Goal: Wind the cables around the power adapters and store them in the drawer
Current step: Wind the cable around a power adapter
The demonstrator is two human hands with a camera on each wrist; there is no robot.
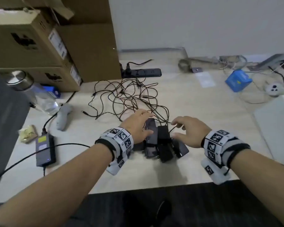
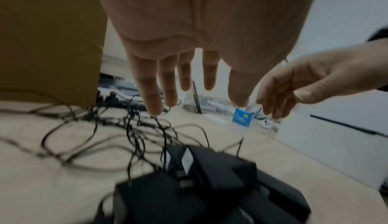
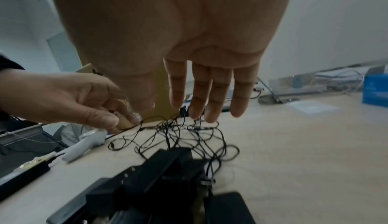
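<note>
Several black power adapters (image 1: 161,143) lie heaped near the desk's front edge, also seen in the left wrist view (image 2: 210,186) and the right wrist view (image 3: 159,177). Their thin black cables (image 1: 126,97) spread in a loose tangle behind the heap. My left hand (image 1: 144,123) hovers over the heap's left side, its fingers (image 2: 168,84) straight and holding nothing. Over the right side is my right hand (image 1: 174,129), its fingers (image 3: 201,94) straight and spread above the cables (image 3: 184,134), also holding nothing. No drawer is in view.
Cardboard boxes (image 1: 56,38) stand at the back left, with a black power strip (image 1: 143,73) beside them. A water bottle (image 1: 36,94), a grey controller (image 1: 62,118) and a grey power brick (image 1: 45,149) lie left. At the right are a blue box (image 1: 238,81) and a white slab (image 1: 279,125).
</note>
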